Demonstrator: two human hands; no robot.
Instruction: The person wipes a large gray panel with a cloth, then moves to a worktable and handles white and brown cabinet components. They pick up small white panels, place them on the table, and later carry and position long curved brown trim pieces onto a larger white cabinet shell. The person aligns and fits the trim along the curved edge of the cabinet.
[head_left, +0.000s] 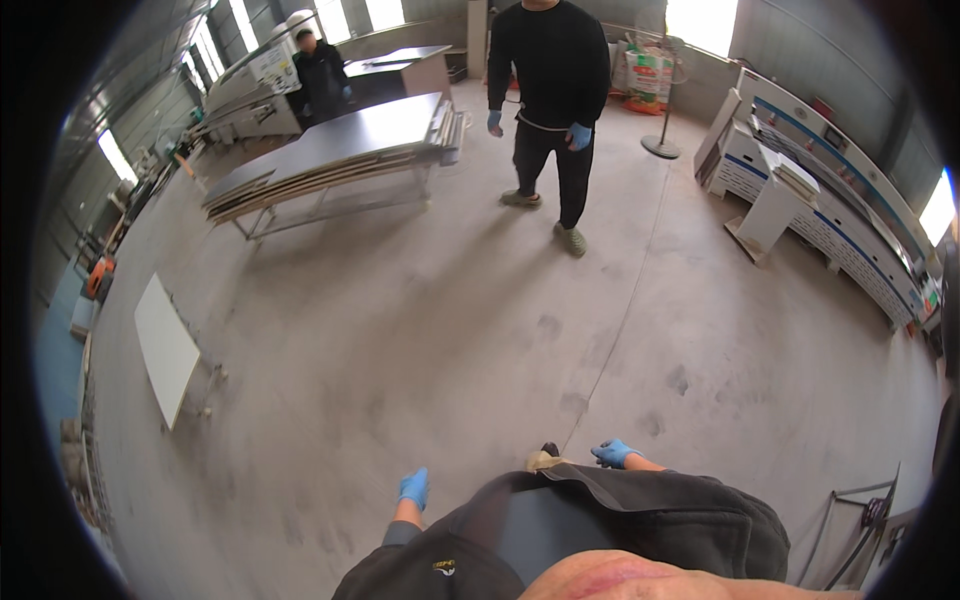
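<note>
My left hand (413,488) wears a blue glove and hangs low beside my body with its fingers loosely apart and nothing in it. My right hand (612,453), also blue-gloved, hangs on the other side, fingers slightly spread and holding nothing. My shoe tip (544,459) shows between them on the concrete floor (450,330). Neither hand touches anything.
A person in black with blue gloves (549,110) stands ahead. A stack of dark panels lies on a metal table (330,160) at the far left, with another person (320,80) behind it. A white panel (166,347) lies at left. A long white machine (820,190) runs along the right.
</note>
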